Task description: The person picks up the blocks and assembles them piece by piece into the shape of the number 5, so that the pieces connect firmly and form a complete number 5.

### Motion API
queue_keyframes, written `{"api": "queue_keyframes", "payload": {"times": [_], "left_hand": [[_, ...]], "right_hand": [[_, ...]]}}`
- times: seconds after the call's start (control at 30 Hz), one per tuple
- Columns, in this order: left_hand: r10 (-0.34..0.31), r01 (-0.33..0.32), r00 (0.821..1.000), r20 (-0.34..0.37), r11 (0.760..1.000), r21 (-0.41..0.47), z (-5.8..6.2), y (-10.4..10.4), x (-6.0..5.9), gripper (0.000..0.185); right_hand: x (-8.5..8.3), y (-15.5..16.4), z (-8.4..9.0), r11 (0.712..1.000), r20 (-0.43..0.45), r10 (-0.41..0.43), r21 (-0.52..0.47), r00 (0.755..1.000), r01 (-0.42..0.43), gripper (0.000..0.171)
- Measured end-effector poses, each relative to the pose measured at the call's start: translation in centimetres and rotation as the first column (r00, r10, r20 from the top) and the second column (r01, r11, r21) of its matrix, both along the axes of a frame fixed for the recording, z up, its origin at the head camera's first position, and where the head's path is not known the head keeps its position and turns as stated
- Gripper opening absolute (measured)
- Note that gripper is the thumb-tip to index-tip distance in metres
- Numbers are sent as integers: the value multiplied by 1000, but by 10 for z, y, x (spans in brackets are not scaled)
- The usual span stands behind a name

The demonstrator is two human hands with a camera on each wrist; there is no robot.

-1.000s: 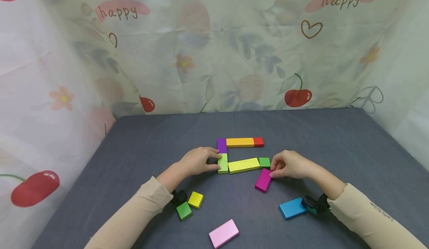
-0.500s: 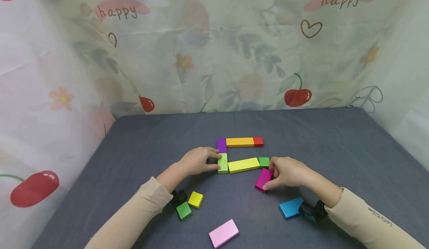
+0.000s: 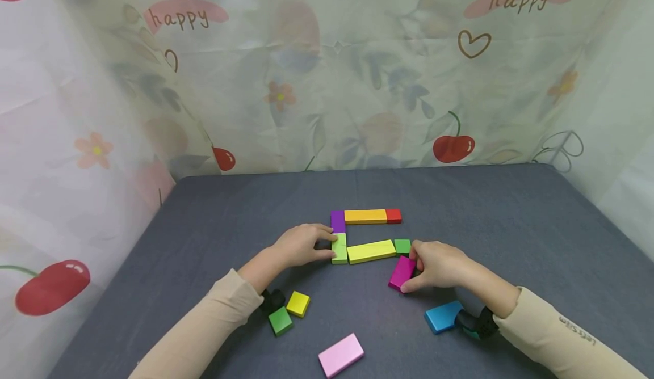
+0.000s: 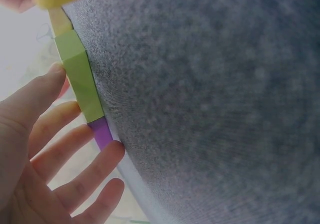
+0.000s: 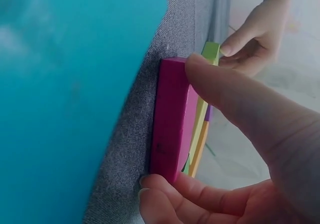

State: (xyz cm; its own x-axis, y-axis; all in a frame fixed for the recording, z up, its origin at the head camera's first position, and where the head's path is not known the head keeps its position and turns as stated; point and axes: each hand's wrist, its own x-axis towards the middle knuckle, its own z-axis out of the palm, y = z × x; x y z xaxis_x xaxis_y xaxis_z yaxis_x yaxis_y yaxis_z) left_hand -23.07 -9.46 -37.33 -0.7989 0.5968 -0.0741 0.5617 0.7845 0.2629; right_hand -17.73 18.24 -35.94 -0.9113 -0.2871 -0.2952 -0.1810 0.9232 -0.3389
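My right hand [image 3: 441, 262] holds the magenta block [image 3: 401, 272] endwise, the thumb at its near end and fingers at the far end, as the right wrist view also shows. That block lies tilted just in front of a small green block [image 3: 402, 247]. On the left, my left hand [image 3: 301, 245] rests its thumb and fingertips along the side of the light green block [image 3: 339, 249], the fingers spread and fairly straight. A purple block [image 3: 338, 221] continues upward from it. A long yellow block [image 3: 372, 251] runs slanting from the light green block to the small green one.
An orange block [image 3: 365, 217] and a red block [image 3: 393, 215] extend right from the purple one. Nearer lie a yellow cube [image 3: 298, 304], a green cube [image 3: 280, 321], a pink block [image 3: 341, 356] and a blue block [image 3: 442, 317], partly behind the right wrist camera.
My right hand has shifted nearer, its thumb moving from the magenta block's upper right side to its near end. The left hand and the blocks stay where they were.
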Motion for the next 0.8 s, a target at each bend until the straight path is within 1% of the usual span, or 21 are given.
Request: {"api": "queue_keyframes", "payload": {"times": [0.37, 0.67, 0.8], "left_hand": [[5, -5, 1000, 2, 1000, -3, 0, 0, 0, 44], [1, -1, 1000, 3, 1000, 0, 0, 0, 0, 43], [4, -4, 1000, 5, 1000, -2, 0, 0, -1, 44]], "right_hand": [[4, 1, 4, 999, -12, 33, -5, 999, -33, 49], [4, 7, 6, 998, -32, 57, -29, 998, -58, 53], [2, 8, 7, 997, -21, 55, -44, 998, -56, 54]]}}
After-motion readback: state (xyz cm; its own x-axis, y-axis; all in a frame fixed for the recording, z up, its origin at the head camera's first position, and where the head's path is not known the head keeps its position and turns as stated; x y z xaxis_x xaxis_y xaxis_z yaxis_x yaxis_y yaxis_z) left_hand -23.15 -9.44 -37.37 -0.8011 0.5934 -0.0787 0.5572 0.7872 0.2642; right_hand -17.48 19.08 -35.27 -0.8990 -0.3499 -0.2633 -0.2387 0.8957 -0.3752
